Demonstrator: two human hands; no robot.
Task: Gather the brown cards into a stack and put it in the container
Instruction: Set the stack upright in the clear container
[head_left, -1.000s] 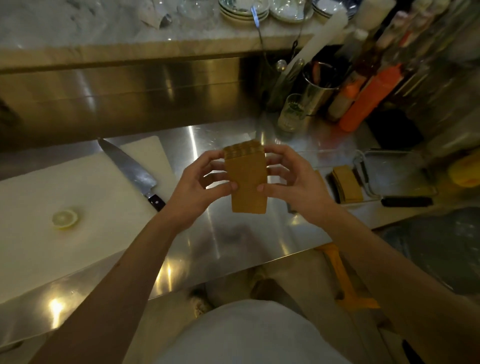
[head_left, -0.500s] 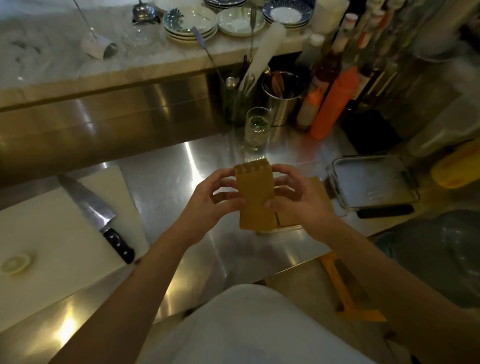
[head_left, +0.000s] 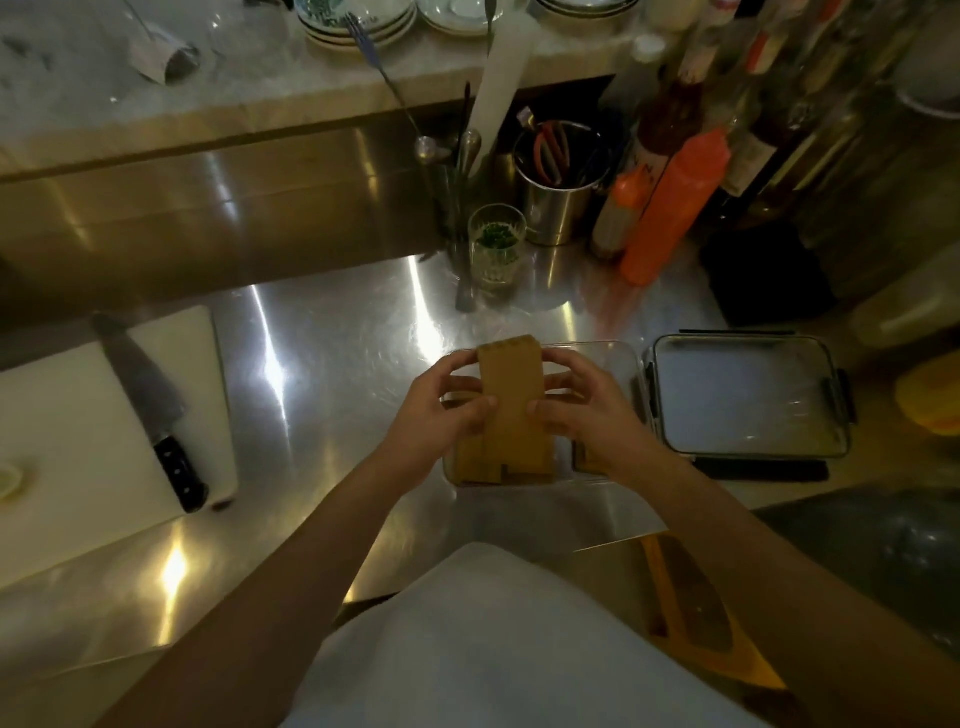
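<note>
We are bringing the stack (head_left: 511, 400), gripped between our left hand (head_left: 435, 415) and right hand (head_left: 587, 413), down from mid-air over the counter (head_left: 322, 374) to sit right above the container (head_left: 621, 353), where more brown cards (head_left: 470, 460) are coming into sight under it. Our view is swinging right, pushing the knife (head_left: 150, 410) and board (head_left: 67, 415) leftward.
</note>
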